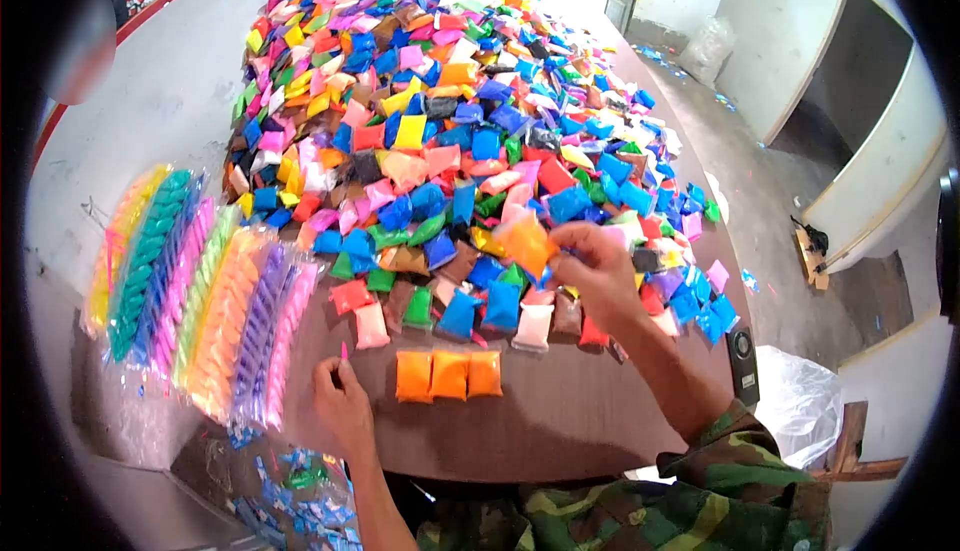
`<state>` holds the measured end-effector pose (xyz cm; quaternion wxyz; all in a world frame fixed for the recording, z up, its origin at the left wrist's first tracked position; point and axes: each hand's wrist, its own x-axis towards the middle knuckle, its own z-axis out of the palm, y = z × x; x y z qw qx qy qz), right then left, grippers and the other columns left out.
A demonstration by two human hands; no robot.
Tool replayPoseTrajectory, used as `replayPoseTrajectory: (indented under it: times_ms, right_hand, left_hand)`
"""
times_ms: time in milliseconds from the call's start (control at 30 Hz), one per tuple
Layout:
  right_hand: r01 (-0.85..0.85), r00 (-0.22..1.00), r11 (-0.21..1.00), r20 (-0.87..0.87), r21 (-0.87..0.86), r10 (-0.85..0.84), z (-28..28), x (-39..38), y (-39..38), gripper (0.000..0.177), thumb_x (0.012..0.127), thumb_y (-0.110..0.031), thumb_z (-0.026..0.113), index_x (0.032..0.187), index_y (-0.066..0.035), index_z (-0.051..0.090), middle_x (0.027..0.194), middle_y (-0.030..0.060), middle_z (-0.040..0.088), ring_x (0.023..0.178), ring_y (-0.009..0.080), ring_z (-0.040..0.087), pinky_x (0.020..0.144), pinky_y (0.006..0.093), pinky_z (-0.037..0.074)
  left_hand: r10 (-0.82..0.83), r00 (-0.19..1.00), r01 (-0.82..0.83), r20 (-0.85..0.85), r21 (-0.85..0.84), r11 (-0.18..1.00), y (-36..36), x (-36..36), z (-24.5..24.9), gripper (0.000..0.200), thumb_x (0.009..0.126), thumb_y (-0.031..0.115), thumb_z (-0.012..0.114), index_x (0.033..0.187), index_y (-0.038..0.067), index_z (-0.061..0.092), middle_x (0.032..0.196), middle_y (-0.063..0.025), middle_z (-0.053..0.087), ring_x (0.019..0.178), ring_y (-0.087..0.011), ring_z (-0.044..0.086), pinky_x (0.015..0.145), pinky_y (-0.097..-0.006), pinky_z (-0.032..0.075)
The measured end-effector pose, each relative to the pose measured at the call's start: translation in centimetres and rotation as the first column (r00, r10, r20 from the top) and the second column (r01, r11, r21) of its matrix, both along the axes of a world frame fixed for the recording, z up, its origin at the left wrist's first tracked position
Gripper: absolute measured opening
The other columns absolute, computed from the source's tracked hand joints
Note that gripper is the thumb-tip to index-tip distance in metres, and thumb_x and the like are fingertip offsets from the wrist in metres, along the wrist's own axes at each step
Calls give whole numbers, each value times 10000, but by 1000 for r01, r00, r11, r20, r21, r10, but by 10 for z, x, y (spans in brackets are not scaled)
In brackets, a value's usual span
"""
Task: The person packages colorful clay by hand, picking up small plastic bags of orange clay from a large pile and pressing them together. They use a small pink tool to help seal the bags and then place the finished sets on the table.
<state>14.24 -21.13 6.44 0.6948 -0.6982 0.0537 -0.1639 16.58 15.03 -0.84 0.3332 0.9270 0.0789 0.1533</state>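
Between the thumb and fingers of my right hand (598, 269) is a small orange packet (526, 245), held up over the near side of the heap and slightly blurred. My left hand (343, 403) is low over the table's near left part, fingers curled together. A small pink sliver (344, 350) sticks up from its fingertips; its kind is too small to make out. Three orange packets (449, 375) lie side by side on the brown table (560, 411), right of my left hand. Behind them rises a big heap of packets (440, 161) in many colours.
Several long twisted bundles (220, 321) in clear wrap lie along the table's left edge. A black device (743, 363) sits at the right edge. Blue scraps (290, 491) fill a container below left. A clear plastic bag (800, 391) stands low on the right.
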Motion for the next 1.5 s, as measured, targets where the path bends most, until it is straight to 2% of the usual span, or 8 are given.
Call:
replayPoseTrajectory:
  times_ms: [100, 200, 367, 500, 700, 933, 1067, 1500]
  right_hand:
    - [-67, 987, 935, -115, 348, 113, -26, -57, 35, 220, 963, -20, 629, 1182, -27, 619, 1042, 66, 683, 830, 145, 690, 737, 293, 582]
    - [-125, 967, 895, -148, 428, 206, -43, -103, 58, 201, 986, -26, 613, 1187, -30, 609, 1062, 69, 680, 841, 142, 673, 750, 305, 574]
    - [-168, 938, 792, -150, 587, 311, -72, -145, 89, 211, 967, 38, 636, 1161, -41, 609, 1140, 75, 687, 978, 163, 676, 861, 301, 564]
    - [-155, 939, 802, -166, 577, 301, -83, -159, 112, 192, 983, 1, 636, 1171, -13, 596, 1129, 83, 677, 1011, 148, 665, 920, 293, 545]
    - [-190, 917, 808, -193, 558, 349, -74, -173, 125, 332, 964, -43, 696, 1269, 3, 572, 1150, 56, 654, 1032, 120, 644, 874, 263, 538]
    - [-416, 608, 613, -296, 671, 737, -65, -149, 90, 369, 957, -124, 750, 1264, 6, 592, 1054, 30, 666, 862, 91, 623, 735, 227, 513]
    - [-410, 629, 598, -261, 688, 732, -69, -146, 90, 343, 964, -111, 739, 1251, 9, 594, 1047, 25, 666, 862, 88, 618, 731, 238, 510]
    - [-594, 569, 502, -113, 629, 815, -83, -131, 77, 298, 1023, -168, 681, 1248, -5, 575, 1104, 28, 656, 994, 94, 616, 865, 271, 529]
  left_hand:
    - [85, 996, -80, 38, -112, 990, -5, -10, 15, 138, 1011, 122, 619, 1045, -11, 634, 939, -143, 677, 862, -277, 665, 800, -374, 535]
    - [48, 927, 36, 371, -217, 975, 7, -18, -16, 176, 1030, 158, 619, 999, -14, 629, 872, -86, 661, 776, -192, 631, 729, -324, 515]
    - [-16, 1000, 25, 19, -675, 737, -51, -123, 12, 156, 1008, 154, 674, 1007, -1, 675, 796, 48, 582, 724, -45, 503, 629, -235, 435]
    - [-223, 974, 95, -32, -840, 535, -96, -172, 11, 258, 883, 142, 824, 1058, -5, 705, 878, 52, 630, 754, -39, 527, 654, -215, 449]
    - [-272, 958, 135, -91, -691, 710, -84, -185, -5, 239, 899, 144, 806, 943, -32, 649, 761, 13, 619, 703, -57, 524, 638, -251, 476]
    - [-367, 927, 216, -74, -695, 686, -78, -195, -3, 216, 930, 138, 774, 990, -38, 664, 812, -9, 655, 726, -67, 554, 659, -248, 488]
    - [-301, 952, 131, -63, -802, 582, -89, -195, 0, 225, 937, 143, 765, 1045, -42, 695, 875, -9, 678, 780, -62, 576, 706, -237, 492]
    - [-361, 926, 222, -107, -617, 754, -90, -187, 9, 166, 935, 100, 734, 1020, -38, 698, 896, -1, 683, 773, -57, 571, 719, -232, 490]
